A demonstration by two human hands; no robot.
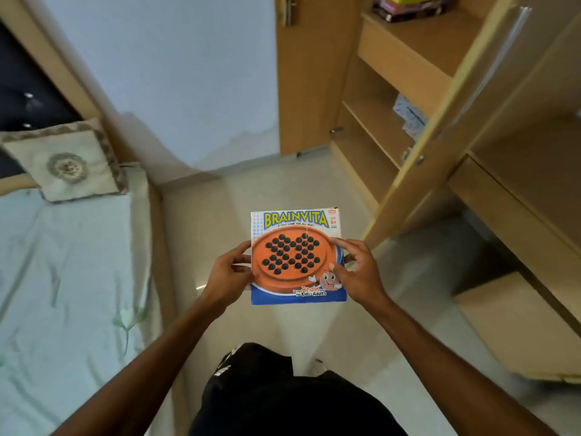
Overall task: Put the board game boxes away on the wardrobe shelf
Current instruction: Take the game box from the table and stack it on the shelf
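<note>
Both hands, left (228,275) and right (356,272), clasp the flat blue-and-orange cardboard Brainvita box (297,256) between them, fingers curled round its side edges.

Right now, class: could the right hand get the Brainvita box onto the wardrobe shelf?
Probably yes: the right hand grips the Brainvita box, the wardrobe door stands open, and bare shelf shows, though a step closer looks needed.

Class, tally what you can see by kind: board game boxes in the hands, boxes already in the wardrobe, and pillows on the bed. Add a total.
Board game box in the hands: 1, Brainvita box
Boxes in the wardrobe: 2, top-shelf box, patterned box
Pillows: 1, pillow
Total: 4
</note>
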